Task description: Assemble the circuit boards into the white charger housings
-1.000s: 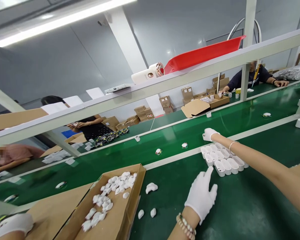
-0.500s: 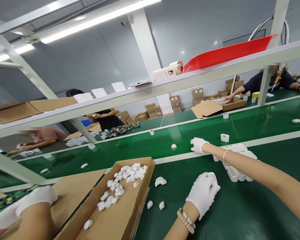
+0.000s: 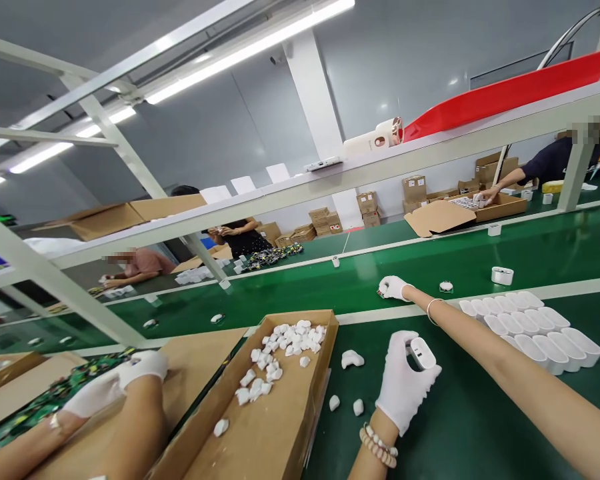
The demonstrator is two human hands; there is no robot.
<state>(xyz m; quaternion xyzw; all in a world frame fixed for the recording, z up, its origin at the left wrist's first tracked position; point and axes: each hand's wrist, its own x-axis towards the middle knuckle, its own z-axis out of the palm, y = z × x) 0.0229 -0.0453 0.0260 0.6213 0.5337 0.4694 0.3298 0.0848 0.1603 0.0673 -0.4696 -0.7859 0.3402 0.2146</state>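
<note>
My left hand, in a white glove with beads at the wrist, curls around a white oval housing; two dark slots show on its end. Farther forward, over the green belt, my gloved right hand pinches a small circuit board, mostly hidden by the fingers. Another board with a white top lies on the belt right of that hand. Rows of white oval housings stand open side up beyond my right forearm. Several white lumps lie left of my left hand.
A cardboard tray with white pieces sits to the left. Beyond it are a co-worker's gloved hands near a pile of boards. A shelf rail crosses above the belt. Other people sit across it.
The view has shifted left. My left hand has turned so that the housing shows. My right hand has closed on a board that lay left of it on the belt.
</note>
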